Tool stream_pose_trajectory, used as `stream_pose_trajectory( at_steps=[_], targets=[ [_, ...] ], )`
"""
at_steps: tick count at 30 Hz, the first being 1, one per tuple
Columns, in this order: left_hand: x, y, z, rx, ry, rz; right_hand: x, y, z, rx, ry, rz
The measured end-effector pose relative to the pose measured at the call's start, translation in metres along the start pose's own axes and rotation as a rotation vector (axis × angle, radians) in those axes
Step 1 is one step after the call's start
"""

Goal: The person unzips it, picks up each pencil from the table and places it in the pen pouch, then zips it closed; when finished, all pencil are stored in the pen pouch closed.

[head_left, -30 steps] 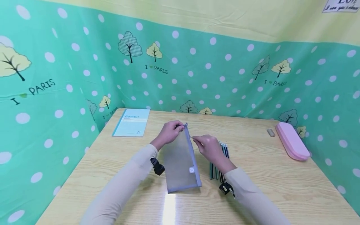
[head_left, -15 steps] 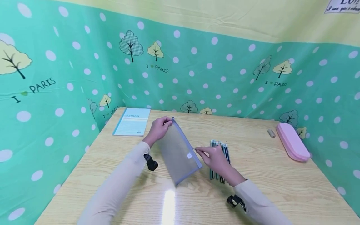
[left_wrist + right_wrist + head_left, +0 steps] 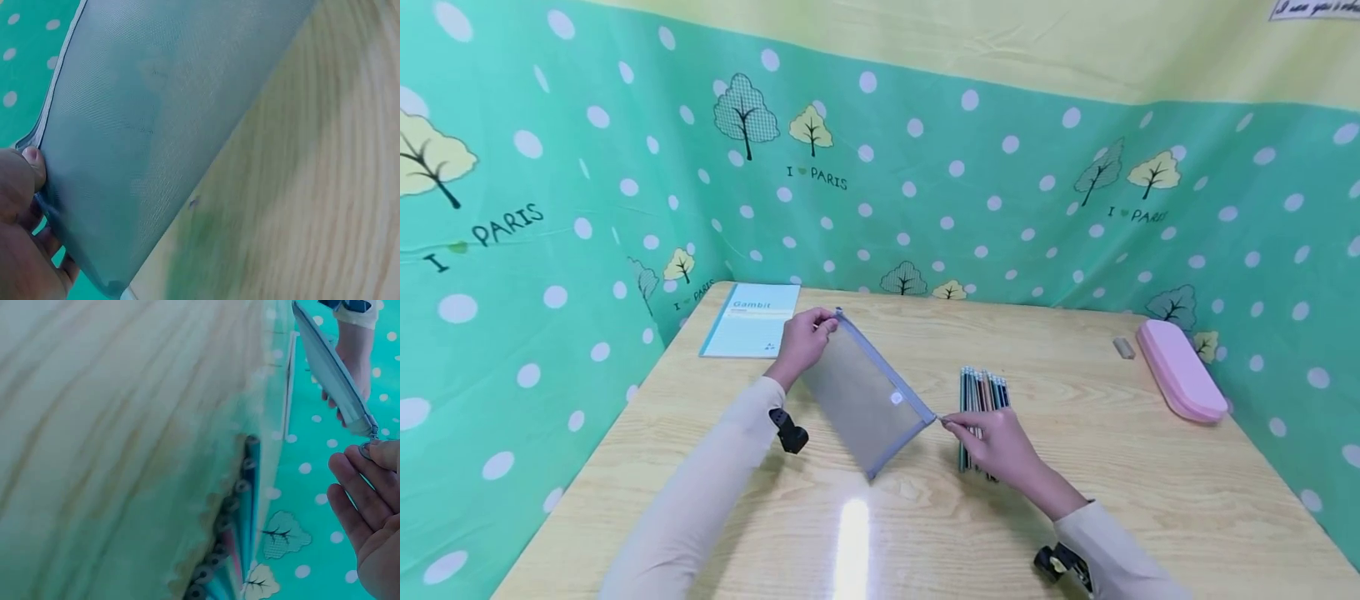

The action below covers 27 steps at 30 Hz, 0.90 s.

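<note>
Mesh pouch (image 3: 857, 404) tilts over the middle of the table (image 3: 1075, 367); cannot tell whether its lowest corner touches. Left hand (image 3: 803, 342) pinches one top corner, on the side toward the table's far left corner. Right hand (image 3: 996, 442) pinches the zip pull (image 3: 365, 450) at the zip's opposite end, thumb against forefinger, remaining fingers extended.

Risks, as judged:
1. Pull appears at its end of travel; a harder tug would likely strain the stop or the ring.
2. Left grip takes in only a corner; if it slips, the pouch probably swings down.
3. Right hand overlaps the pencils (image 3: 973, 396) in the head view; a low wrist could roll them toward the table's right edge.
</note>
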<state>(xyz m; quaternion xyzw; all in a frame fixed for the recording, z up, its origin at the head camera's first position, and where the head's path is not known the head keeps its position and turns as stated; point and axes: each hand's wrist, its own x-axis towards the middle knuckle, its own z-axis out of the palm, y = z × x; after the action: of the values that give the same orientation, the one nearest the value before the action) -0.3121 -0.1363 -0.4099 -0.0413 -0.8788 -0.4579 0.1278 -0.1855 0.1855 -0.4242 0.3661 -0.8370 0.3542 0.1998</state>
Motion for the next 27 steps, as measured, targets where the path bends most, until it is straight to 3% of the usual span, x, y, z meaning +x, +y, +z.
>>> stream_pose_trajectory(
  at_steps=[5,12,18,22,27],
  targets=[
    [-0.005,0.001,-0.001,0.055,-0.025,-0.003,-0.003,0.004,-0.002,0.014,0.015,0.025],
    [-0.009,0.020,-0.010,0.292,-0.075,0.027,0.007,0.004,-0.010,-0.043,0.079,0.023],
    [-0.011,0.034,-0.008,0.209,-0.166,-0.047,0.017,0.000,-0.012,-0.045,0.103,0.012],
    [-0.014,0.037,-0.005,0.164,-0.189,-0.079,0.019,-0.002,-0.009,-0.017,0.119,-0.009],
    [-0.017,0.036,0.000,0.006,-0.222,-0.121,0.022,-0.004,-0.004,0.001,0.139,-0.039]
  ],
)
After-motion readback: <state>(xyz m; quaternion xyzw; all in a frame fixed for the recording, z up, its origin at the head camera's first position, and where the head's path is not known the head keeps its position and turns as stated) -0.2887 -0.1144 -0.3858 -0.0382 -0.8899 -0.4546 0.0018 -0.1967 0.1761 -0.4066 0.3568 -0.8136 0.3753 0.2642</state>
